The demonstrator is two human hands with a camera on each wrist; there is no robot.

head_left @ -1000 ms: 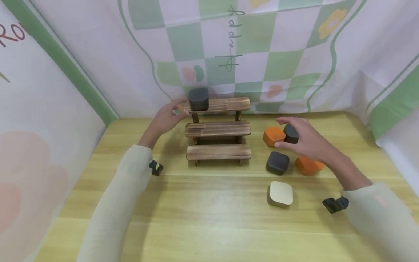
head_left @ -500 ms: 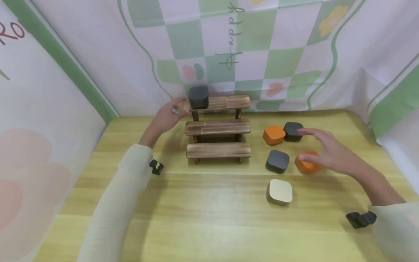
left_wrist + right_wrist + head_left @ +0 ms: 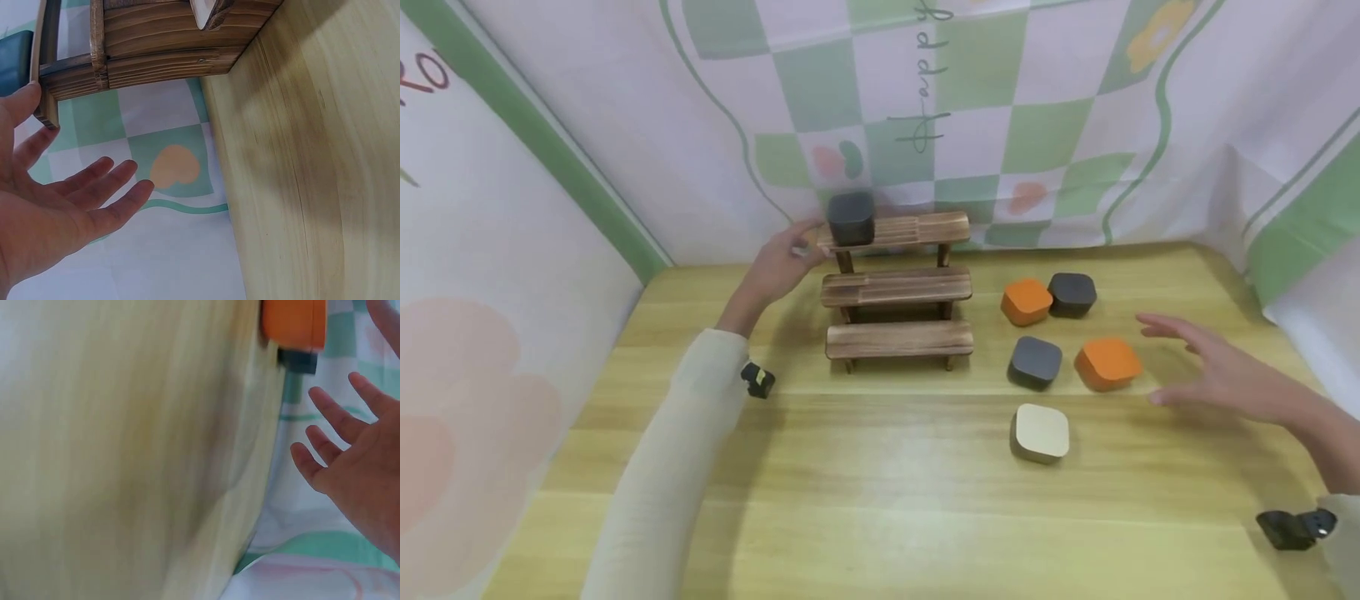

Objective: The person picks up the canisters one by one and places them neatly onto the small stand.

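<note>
My left hand (image 3: 781,265) pinches the left end of the top board of a three-tier wooden stand (image 3: 898,340). In the left wrist view the thumb and forefinger sit on either side of the board's end, with the other fingers spread (image 3: 119,203). A dark rounded-square block (image 3: 852,218) stands on the top tier, close to that hand. On the right, my right hand (image 3: 1236,379) hovers over the table with fingers spread and holds nothing. Nearest to it is an orange block (image 3: 1108,364).
Left of that orange block lies a dark grey block (image 3: 1034,363), and a cream-topped block (image 3: 1041,433) sits nearer me. Farther back, another orange block (image 3: 1026,302) is beside a black block (image 3: 1072,295). A checkered curtain (image 3: 977,92) hangs behind the wooden table (image 3: 880,508).
My right hand has drawn back to the right, away from the blocks, uncovering the black block and the right-hand orange block. The left hand keeps its place on the stand.
</note>
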